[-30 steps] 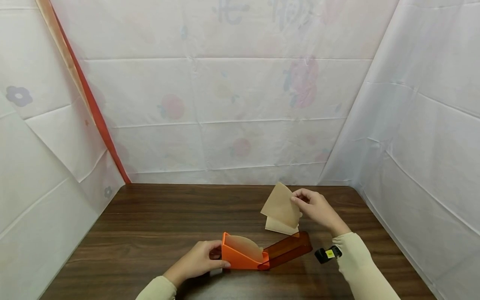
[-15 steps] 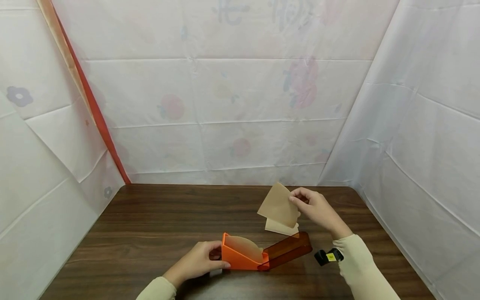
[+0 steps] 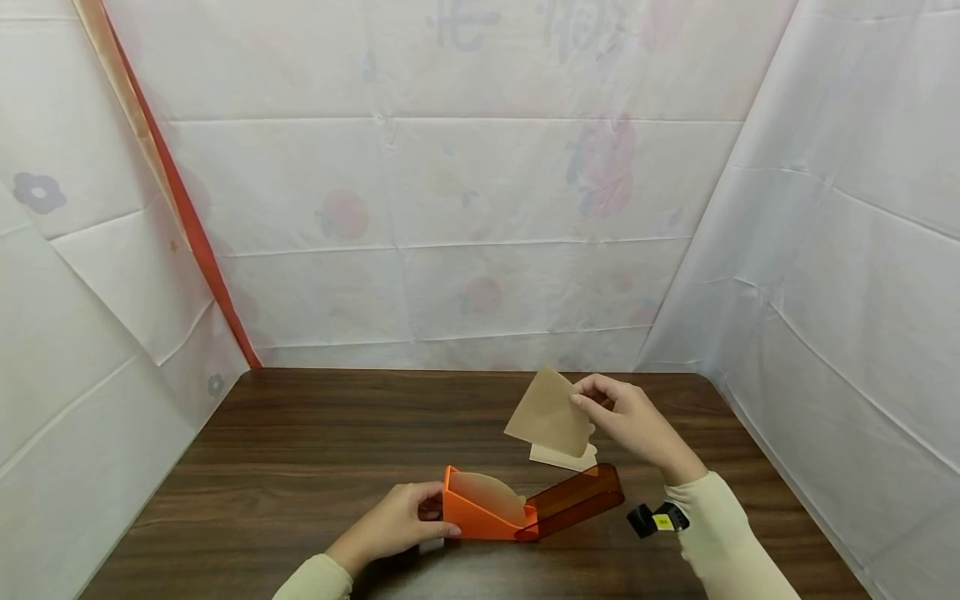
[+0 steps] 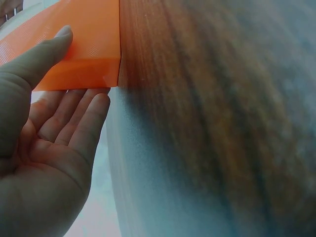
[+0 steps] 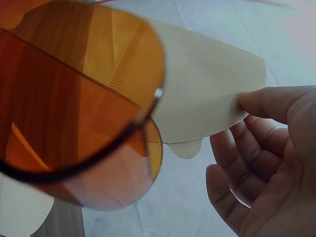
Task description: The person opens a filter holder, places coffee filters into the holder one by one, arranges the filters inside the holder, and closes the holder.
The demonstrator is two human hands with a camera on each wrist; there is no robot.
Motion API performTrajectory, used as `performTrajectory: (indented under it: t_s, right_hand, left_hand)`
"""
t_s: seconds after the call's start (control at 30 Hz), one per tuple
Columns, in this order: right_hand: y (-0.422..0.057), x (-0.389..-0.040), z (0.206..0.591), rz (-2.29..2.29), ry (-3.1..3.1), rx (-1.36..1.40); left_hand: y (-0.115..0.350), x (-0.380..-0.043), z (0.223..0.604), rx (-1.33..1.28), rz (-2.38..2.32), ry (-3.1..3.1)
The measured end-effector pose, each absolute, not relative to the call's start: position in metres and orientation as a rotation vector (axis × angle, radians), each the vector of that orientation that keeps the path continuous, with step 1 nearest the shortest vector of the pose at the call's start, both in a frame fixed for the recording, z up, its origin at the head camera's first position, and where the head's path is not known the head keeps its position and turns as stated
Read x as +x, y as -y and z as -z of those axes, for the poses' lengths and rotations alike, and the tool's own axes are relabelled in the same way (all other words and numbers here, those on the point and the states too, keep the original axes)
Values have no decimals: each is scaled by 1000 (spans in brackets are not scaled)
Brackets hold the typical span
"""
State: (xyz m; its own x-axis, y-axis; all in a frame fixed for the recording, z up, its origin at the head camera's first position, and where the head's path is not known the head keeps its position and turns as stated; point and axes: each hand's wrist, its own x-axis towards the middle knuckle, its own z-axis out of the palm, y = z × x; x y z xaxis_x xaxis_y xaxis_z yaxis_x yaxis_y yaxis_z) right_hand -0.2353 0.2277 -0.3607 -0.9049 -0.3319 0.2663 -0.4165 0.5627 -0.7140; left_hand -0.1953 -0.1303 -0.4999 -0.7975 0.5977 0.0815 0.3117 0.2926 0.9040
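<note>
In the head view, my left hand (image 3: 397, 518) grips the closed end of an orange filter-paper box (image 3: 480, 523) on the table. The left wrist view shows its thumb on one side of the box (image 4: 94, 44) and the fingers at the other. Tan coffee filters stand inside the box. Its see-through amber lid (image 3: 576, 498) is swung out to the right. My right hand (image 3: 633, 421) pinches the edge of a coffee filter (image 3: 549, 417) above the table, beyond the lid. The right wrist view has this filter (image 5: 207, 84) between thumb and fingers, partly behind the lid (image 5: 123, 94).
Another tan coffee filter (image 3: 558, 457) lies on the dark wooden table (image 3: 337, 425), just behind the lid and partly covered by the held one. A black device with a yellow label (image 3: 657, 521) is at the right wrist. White printed sheets (image 3: 450, 208) wall the table on three sides.
My right hand has moved slightly left with the coffee filter, whose lower corner swings left. The left hand and the orange box have stayed in place.
</note>
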Motion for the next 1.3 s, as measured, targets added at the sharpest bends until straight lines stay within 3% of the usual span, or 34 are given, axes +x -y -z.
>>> performTrajectory:
  t_s: [1.3]
  right_hand:
    - [-203,-214,359,-1309,2640,888]
  left_hand:
    - [129,-195,497,812,-1498,-2308]
